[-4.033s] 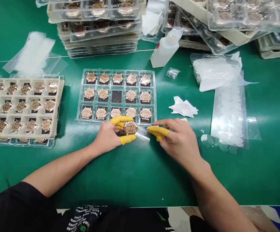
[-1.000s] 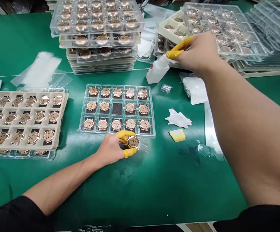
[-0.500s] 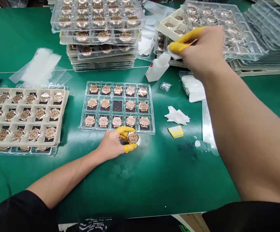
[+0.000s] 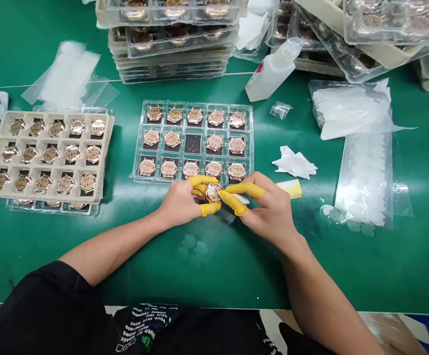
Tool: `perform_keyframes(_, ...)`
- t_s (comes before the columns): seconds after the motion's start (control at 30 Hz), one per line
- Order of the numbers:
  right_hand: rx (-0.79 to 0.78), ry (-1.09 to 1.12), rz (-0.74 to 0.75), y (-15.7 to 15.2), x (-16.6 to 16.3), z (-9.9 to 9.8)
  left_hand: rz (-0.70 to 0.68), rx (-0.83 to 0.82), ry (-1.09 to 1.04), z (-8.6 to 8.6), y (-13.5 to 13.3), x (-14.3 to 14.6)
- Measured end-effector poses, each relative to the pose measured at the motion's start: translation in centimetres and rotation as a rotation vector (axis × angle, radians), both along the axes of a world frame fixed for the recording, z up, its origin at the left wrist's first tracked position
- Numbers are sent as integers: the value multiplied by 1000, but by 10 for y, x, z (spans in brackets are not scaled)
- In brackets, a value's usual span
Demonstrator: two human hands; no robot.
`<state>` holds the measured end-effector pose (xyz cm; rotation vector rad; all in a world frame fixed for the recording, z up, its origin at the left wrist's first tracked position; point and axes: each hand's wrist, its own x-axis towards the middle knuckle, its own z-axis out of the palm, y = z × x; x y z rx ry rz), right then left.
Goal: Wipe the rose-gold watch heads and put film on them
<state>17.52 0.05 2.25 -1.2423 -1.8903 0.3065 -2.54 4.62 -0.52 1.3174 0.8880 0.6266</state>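
Blister tray point(image 4: 196, 103) of watch cases sits at centre frame; a second tray with a card insert point(image 4: 52, 194) lies to its left, at the frame's left edge; stacked trays point(image 4: 173, 49) stand behind it, at top centre; a plastic bottle point(image 4: 271, 74) lies behind and to its right; folded tissue point(image 4: 294, 163) lies to its right; a bag of film discs point(image 4: 364, 182) lies further right; one watch case point(image 4: 213, 193) sits between the left hand point(image 4: 177, 203) and the right hand point(image 4: 269, 209), just before the tray's bottom row.

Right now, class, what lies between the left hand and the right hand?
In the head view, a rose-gold watch case lies between the left hand and the right hand, pinched by yellow finger cots.
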Motion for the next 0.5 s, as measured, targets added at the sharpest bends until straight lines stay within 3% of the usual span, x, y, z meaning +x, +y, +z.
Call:
perform_keyframes(0.1, 2, 5, 58, 0, 0, -1, -18, 28, 6, -1, -1, -1)
perform_keyframes(0.23, -6, -16, -54, -3, -1, -3, -12, 69, 35, 1, -2, -2)
perform_keyframes(0.37, -23, -2, 21, -3, -1, -4, -13, 92, 36, 2, -2, -1)
perform_keyframes(0.5, -15, 2, -55, -2, -1, -5, 10, 67, 41, 2, -2, 0)
